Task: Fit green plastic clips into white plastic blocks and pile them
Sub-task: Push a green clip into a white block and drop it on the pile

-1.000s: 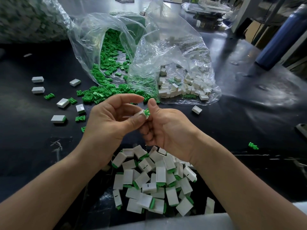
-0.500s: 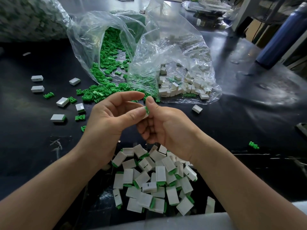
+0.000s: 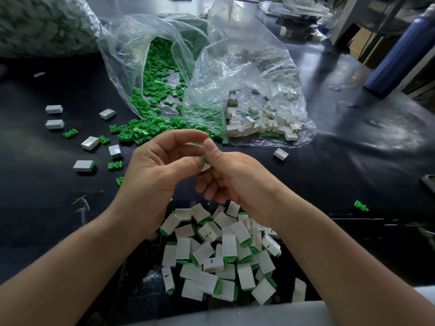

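Black, glossy counter (image 3: 329,175) is viewed from above, with both bare forearms entering from the near edge. Over the counter's middle, a white block (image 3: 206,167) is pinched by the thumb and fingers of the left hand (image 3: 155,175). A green clip (image 3: 203,158) at the block's upper end is pressed and pinched under the thumb of the right hand (image 3: 235,180), whose other fingers are curled beneath. By the near edge, a pile of fitted blocks (image 3: 226,255) is heaped, with green ends showing. Dark slot-like marks are seen on several of them; whether any are printed cannot be told.

Toward the far edge two clear bags are laid open. Loose clips (image 3: 150,128) are spilled onto the counter from the left bag (image 3: 122,67), and bare blocks (image 3: 263,123) are held in the right bag (image 3: 254,67), whose crumpled film partly veils both stocks. Stray blocks (image 3: 54,109) and clips are scattered toward the left edge. A lone block (image 3: 280,154) and a lone clip (image 3: 361,206) are seen on the right. A blue bottle (image 3: 400,55) is placed at the far right corner, and a large filled bag (image 3: 42,22) at the far left corner.
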### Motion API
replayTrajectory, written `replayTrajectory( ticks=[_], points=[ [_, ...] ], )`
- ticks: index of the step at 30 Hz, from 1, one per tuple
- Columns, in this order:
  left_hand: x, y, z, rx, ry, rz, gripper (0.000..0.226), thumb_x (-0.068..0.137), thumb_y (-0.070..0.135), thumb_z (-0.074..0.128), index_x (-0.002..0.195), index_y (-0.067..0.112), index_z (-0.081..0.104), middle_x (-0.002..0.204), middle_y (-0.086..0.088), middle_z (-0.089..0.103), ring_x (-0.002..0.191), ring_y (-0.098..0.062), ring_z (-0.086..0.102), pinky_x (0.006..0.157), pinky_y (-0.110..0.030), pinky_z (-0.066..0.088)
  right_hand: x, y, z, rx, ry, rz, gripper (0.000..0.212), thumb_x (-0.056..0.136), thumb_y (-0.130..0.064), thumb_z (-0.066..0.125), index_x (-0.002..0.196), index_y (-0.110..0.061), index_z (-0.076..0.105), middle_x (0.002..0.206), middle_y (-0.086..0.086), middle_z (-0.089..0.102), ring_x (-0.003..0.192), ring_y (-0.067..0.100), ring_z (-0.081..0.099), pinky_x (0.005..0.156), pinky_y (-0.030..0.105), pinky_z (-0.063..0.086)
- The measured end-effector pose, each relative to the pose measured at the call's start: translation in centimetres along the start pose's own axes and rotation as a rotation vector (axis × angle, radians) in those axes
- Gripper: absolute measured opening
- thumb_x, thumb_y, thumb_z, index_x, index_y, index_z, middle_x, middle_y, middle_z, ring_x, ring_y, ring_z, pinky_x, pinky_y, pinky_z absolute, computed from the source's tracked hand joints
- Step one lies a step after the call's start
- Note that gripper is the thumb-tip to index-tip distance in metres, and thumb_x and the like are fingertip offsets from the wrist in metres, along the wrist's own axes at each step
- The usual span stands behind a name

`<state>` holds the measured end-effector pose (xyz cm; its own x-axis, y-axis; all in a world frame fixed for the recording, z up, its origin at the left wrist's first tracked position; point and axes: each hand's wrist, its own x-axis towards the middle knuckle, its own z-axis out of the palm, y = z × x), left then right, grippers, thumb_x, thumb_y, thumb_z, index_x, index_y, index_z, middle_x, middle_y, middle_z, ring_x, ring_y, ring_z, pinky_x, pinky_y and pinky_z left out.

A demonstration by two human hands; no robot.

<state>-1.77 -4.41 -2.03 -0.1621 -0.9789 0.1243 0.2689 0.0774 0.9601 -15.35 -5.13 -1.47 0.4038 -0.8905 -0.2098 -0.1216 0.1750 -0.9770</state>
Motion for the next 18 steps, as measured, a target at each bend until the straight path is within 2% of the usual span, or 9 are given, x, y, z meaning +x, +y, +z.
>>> replayTrajectory(
  ticks=[5,7,14,18],
  points=[
    [0.1,-0.2,0.0,-0.012,-0.002,-0.056,0.03,0.062,0.006,0.062,0.092,0.007,0.063,0.068,-0.01,0.069,0.05,-0.025,0.057,0.053,-0.037,0.054,-0.1,0.2,0.2,-0.095,0.057,-0.025,0.043,0.095,-0.044,0.032,0.067,-0.018,0.051,0.056,-0.008,0.054,0.047,0.002,0.046,0.048,0.015,0.037],
    [0.2,-0.3,0.0,-0.015,0.008,-0.079,0.032,0.061,0.005,0.062,0.094,0.006,0.062,0.07,-0.01,0.07,0.053,-0.024,0.062,0.055,-0.034,0.057,0.0,0.3,0.4,-0.162,0.092,-0.035,0.041,0.096,-0.043,0.032,0.067,-0.019,0.049,0.059,-0.007,0.05,0.045,-0.001,0.043,0.048,0.011,0.036],
    [0.2,-0.4,0.0,-0.033,0.031,-0.09,0.041,0.057,0.004,0.063,0.097,0.008,0.061,0.072,-0.008,0.073,0.06,-0.02,0.067,0.056,-0.025,0.056,0.3,0.5,0.9,-0.276,0.166,-0.054,0.038,0.097,-0.042,0.033,0.065,-0.025,0.046,0.064,-0.01,0.045,0.059,0.005,0.04,0.066,0.028,0.033],
    [0.2,-0.2,0.0,-0.043,0.022,-0.1,0.043,0.056,0.003,0.063,0.098,0.008,0.06,0.071,-0.009,0.072,0.058,-0.019,0.067,0.055,-0.022,0.055,0.2,0.5,1.0,-0.312,0.17,-0.071,0.033,0.097,-0.042,0.033,0.067,-0.032,0.043,0.068,-0.014,0.042,0.064,0.001,0.037,0.071,0.029,0.031]
  ],
)
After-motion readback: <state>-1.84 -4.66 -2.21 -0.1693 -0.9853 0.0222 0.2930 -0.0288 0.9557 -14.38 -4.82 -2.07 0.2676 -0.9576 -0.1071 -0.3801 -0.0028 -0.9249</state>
